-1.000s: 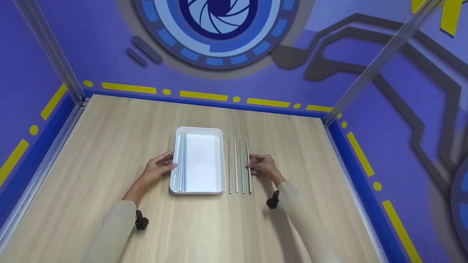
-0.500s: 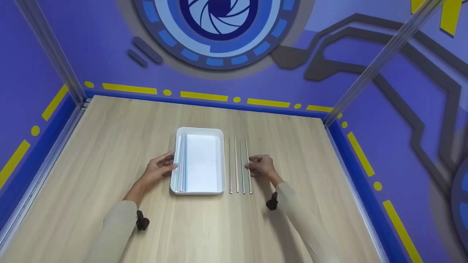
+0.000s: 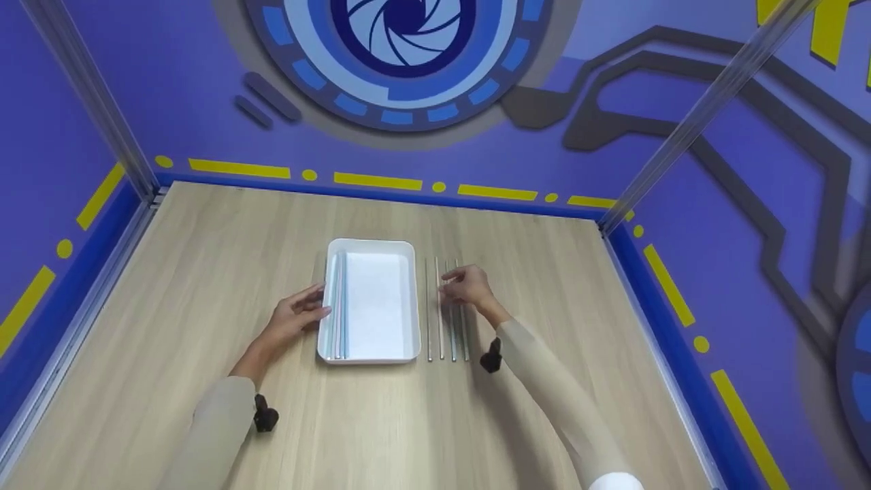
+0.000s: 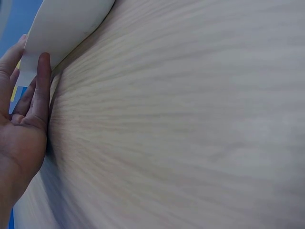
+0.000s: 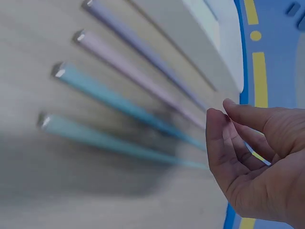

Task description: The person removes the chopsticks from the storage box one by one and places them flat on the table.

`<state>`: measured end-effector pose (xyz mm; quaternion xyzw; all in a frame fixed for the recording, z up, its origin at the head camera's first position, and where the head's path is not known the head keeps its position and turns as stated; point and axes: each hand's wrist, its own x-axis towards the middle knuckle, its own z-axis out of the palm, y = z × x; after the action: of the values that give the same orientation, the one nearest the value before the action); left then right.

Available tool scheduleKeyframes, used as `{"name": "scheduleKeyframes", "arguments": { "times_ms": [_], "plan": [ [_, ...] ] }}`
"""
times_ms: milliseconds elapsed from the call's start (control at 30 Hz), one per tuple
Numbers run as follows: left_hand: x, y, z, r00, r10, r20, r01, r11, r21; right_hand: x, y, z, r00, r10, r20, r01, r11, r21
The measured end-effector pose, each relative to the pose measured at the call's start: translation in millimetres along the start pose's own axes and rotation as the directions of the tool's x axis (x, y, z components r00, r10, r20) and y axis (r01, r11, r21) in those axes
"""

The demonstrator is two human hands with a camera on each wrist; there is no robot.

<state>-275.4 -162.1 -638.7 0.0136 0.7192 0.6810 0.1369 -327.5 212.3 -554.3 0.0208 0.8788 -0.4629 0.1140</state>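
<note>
A white rectangular tray [image 3: 378, 313] lies on the table with several pale chopsticks [image 3: 342, 306] lined up along its left side. My left hand [image 3: 292, 318] rests against the tray's left side, its fingers straight at the outer wall and its thumb at the rim. Right of the tray, a purple chopstick [image 5: 138, 45], a pink chopstick [image 5: 126, 69], a blue chopstick [image 5: 107, 98] and a light green chopstick [image 5: 95, 137] lie side by side, spaced apart. Above them hovers my right hand [image 3: 468, 286], fingers loosely bent, thumb near the fingertips, nothing between them.
The wooden table [image 3: 381, 429] is bounded by a blue printed wall [image 3: 435, 160] at the back and by walls on both sides. Metal posts [image 3: 129, 160] stand at the back corners.
My right hand has moved left and slightly away from me, from the rightmost chopstick to over the middle of the row. My left hand has stayed at the tray.
</note>
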Motion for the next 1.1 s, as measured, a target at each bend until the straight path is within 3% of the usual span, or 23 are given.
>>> {"name": "scheduleKeyframes", "arguments": {
  "times_ms": [267,567,833,1100],
  "plan": [
    [1.1,-0.9,0.6,1.000,0.006,-0.001,-0.006,1.000,-0.010,12.2,-43.1,36.7,0.992,-0.073,0.103,0.068,0.997,0.048],
    [1.8,0.4,-1.0,1.000,0.020,0.008,-0.020,1.000,-0.016,25.3,-64.7,97.5,0.977,-0.105,0.183,0.113,0.993,-0.038],
    [-0.5,1.0,0.0,1.000,0.016,-0.007,-0.017,1.000,-0.012,24.7,-59.1,149.3,0.992,-0.053,0.118,0.054,0.999,0.000],
    [-0.2,0.2,1.3,0.999,0.031,-0.023,-0.031,0.999,-0.019,25.0,-57.9,173.0,0.993,-0.115,0.014,0.116,0.988,-0.105]
  ]
}}
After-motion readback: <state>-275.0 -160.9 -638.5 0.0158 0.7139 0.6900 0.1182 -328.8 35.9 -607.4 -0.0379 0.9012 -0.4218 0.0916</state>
